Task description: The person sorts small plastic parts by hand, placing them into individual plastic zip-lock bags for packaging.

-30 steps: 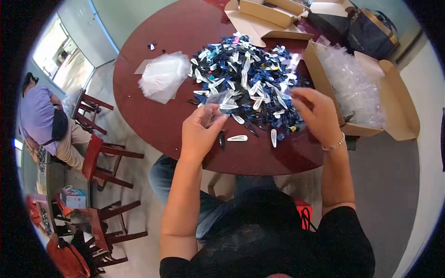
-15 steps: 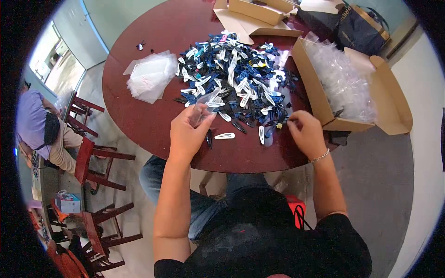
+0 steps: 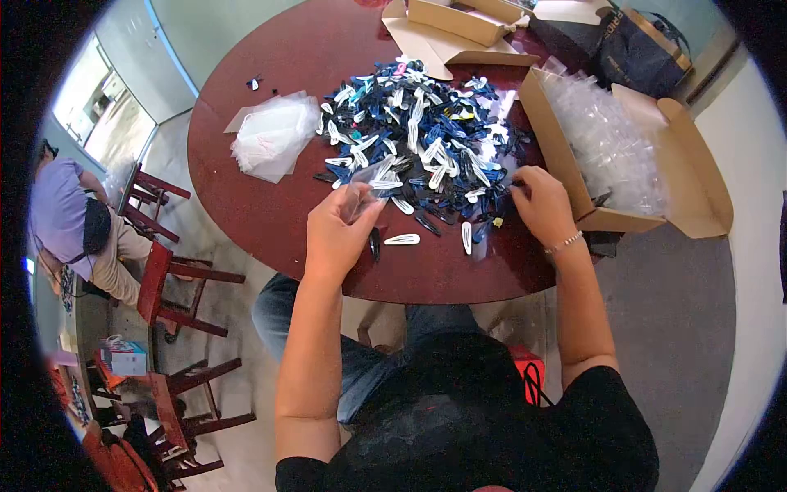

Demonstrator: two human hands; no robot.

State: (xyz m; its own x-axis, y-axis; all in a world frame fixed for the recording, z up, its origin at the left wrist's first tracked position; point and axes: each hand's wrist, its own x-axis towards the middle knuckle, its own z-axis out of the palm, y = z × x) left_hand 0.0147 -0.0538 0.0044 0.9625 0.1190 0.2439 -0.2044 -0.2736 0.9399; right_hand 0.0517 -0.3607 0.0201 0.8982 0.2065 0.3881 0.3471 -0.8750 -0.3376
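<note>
A large heap of snap hair clips [image 3: 416, 135], mostly navy, black and white, covers the middle of the round table. My left hand [image 3: 340, 236] pinches a small clear plastic bag [image 3: 370, 175] at the heap's near left edge. Over at the right edge, my right hand [image 3: 544, 207] has its fingers curled with the tips among dark clips; what they pinch I cannot tell. Between my hands lie a white clip [image 3: 402, 239] on its side and another white clip [image 3: 466, 238] pointing towards me.
A stack of flat clear bags [image 3: 275, 135] lies left of the heap. On the right stands an open cardboard box [image 3: 566, 156] full of filled clear bags [image 3: 611, 143]. Another carton [image 3: 463, 23] sits at the back. A person [image 3: 70, 205] sits at the far left near red stools [image 3: 156, 279].
My right hand has shifted slightly up along the heap's right edge. The left hand keeps its hold on the plastic bag. The whole view has moved a little.
</note>
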